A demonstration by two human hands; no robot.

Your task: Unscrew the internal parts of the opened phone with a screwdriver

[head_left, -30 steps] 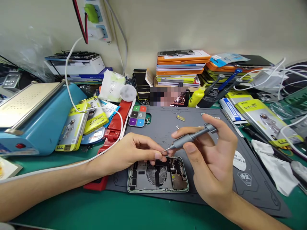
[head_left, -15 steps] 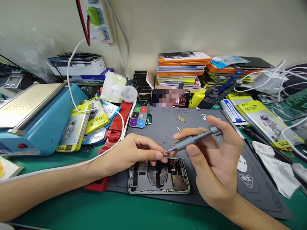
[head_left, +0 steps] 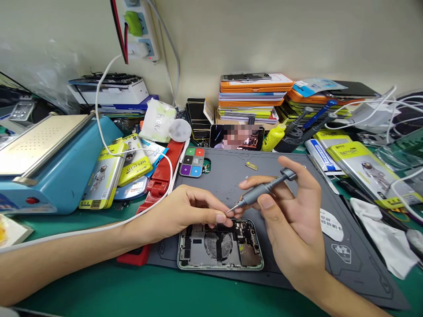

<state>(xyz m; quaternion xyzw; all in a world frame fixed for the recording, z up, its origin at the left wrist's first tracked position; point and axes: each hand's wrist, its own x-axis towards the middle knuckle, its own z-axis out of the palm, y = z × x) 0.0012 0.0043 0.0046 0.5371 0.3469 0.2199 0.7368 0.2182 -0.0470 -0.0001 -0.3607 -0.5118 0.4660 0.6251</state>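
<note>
My right hand (head_left: pixel 294 229) holds a grey precision screwdriver (head_left: pixel 256 194), slanted with its thin shaft pointing down to the left. The forefinger reaches up to its end cap, while thumb and other fingers hold the barrel. At the screwdriver's tip, my left hand (head_left: pixel 198 209) is closed in a pinch of thumb and forefinger; whatever lies between them is too small to make out. Just below both hands lies an opened phone (head_left: pixel 218 251), its inside facing up with a round coil, boards and a pale green frame. My left fingers hide part of its far edge.
A grey work mat (head_left: pixel 228 171) lies under the phone. On it are a small coloured-square case (head_left: pixel 191 163) and a yellowish piece (head_left: pixel 251 166). A red clamp-like tool (head_left: pixel 158 187) and white cable (head_left: pixel 132 217) run by my left arm. Behind stand a propped phone (head_left: pixel 236 137) and a tool holder (head_left: pixel 291 140).
My right hand has rolled slightly, tipping the screwdriver a little steeper. My left hand keeps its pinch at the tip. The whole view has shifted slightly.
</note>
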